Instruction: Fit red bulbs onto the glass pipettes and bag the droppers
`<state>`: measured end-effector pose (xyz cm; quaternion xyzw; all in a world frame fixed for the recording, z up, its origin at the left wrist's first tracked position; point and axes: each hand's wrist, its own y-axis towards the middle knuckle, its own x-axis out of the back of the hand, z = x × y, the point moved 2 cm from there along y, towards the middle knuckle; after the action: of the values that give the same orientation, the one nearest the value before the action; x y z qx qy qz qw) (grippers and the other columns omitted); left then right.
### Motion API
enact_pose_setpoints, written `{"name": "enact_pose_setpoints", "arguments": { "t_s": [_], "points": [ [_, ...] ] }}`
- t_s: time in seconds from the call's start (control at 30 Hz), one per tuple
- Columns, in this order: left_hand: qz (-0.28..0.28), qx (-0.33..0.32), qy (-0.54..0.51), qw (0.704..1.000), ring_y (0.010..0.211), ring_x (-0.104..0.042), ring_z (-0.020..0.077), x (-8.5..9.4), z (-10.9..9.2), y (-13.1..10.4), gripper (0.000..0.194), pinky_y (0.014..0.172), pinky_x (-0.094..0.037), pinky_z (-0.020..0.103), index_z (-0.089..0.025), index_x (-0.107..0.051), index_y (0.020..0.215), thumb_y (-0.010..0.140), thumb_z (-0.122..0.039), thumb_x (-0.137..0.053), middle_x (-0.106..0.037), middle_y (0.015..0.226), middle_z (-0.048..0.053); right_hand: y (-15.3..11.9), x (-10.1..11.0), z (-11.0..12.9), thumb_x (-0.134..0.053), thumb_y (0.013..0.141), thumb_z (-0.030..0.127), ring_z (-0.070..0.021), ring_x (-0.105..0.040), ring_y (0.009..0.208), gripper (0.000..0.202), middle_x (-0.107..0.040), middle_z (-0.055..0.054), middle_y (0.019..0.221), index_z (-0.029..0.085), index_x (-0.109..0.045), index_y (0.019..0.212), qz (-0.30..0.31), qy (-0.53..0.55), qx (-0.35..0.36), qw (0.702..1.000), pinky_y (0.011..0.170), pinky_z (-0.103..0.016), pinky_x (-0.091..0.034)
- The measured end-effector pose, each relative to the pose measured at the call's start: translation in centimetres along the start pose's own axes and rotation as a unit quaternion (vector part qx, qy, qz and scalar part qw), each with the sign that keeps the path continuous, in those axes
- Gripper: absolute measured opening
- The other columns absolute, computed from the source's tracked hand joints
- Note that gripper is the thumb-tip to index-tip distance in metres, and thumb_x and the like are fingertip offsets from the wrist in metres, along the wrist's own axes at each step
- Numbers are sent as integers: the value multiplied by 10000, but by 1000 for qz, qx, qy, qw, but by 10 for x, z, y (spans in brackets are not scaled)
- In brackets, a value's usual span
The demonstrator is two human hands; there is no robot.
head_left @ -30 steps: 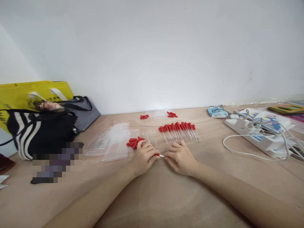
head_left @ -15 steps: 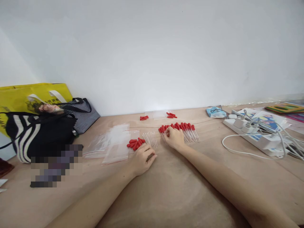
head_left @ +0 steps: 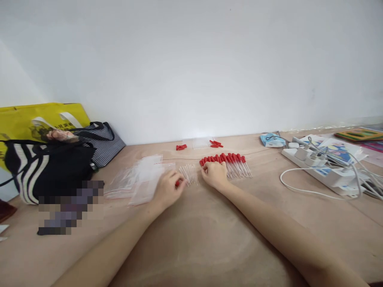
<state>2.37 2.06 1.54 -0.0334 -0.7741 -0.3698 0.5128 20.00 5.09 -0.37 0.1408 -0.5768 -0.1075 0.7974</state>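
My left hand (head_left: 170, 189) is over the near pile of red caps, its fingers curled, with a bit of red (head_left: 177, 183) showing between them. Just right of its fingertips lies a group of bare white sticks (head_left: 188, 174). My right hand (head_left: 216, 174) rests at the left part of a row of red-capped sticks (head_left: 236, 162), fingers bent down and pressed together; what they hold, if anything, is hidden. Clear plastic bags (head_left: 143, 179) lie left of my left hand. Near the wall are two small groups of red caps (head_left: 181, 147), with white sticks (head_left: 201, 146) between them.
At the left stand a black bag (head_left: 60, 171), a striped bag (head_left: 103, 145) and a yellow bag (head_left: 70, 109). A white power strip (head_left: 323, 175) with cables is at the right, near a blue packet (head_left: 272, 140) and coloured sheets (head_left: 344, 149).
My left hand has moved left and up onto the near red caps and now covers them. My right hand has shifted slightly left and down along the row.
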Motion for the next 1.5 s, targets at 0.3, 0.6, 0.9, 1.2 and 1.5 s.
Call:
{"name": "enact_pose_setpoints", "arguments": {
  "t_s": [0.3, 0.6, 0.9, 1.2, 1.5],
  "points": [
    [103, 271, -53, 956, 649, -584, 202, 14, 83, 11, 172, 608, -415, 280, -169, -637, 686, 666, -313, -544, -657, 689, 35, 5, -3, 28, -451, 756, 366, -235, -596, 771, 306, -662, -126, 784, 135, -652, 743, 89, -20, -50, 995, 795, -395, -257],
    [104, 294, -104, 944, 605, -589, 168, 4, 91, 5, 250, 560, -415, 240, -158, -603, 761, 624, -367, -585, -643, 641, 12, 12, -5, 33, -481, 732, 347, -228, -602, 790, 279, -662, -134, 827, 130, -643, 799, 121, 2, -76, 990, 790, -380, -280],
    [107, 289, -70, 949, 673, -584, 202, 4, 89, 7, 264, 597, -389, 262, -180, -643, 712, 697, -396, -492, -659, 695, 33, -11, 15, 9, -453, 755, 299, -195, -577, 764, 215, -656, -53, 732, 180, -599, 653, 46, 55, 10, 997, 712, -315, -294],
    [84, 267, -81, 956, 636, -573, 167, -3, 90, 6, 142, 565, -401, 235, -181, -571, 657, 662, -316, -527, -623, 653, 1, -59, 23, -40, -461, 805, 273, -144, -528, 692, 156, -598, -12, 690, 176, -507, 691, -26, 78, 158, 984, 648, -272, -283],
    [-10, 249, -84, 965, 715, -580, 172, 5, 82, 8, 226, 646, -450, 268, -144, -582, 881, 746, -292, -477, -622, 790, 47, -62, 21, -41, -466, 818, 239, -161, -508, 724, 119, -601, -29, 730, 170, -556, 782, -15, 121, 179, 976, 666, -285, -296]
  ]
}}
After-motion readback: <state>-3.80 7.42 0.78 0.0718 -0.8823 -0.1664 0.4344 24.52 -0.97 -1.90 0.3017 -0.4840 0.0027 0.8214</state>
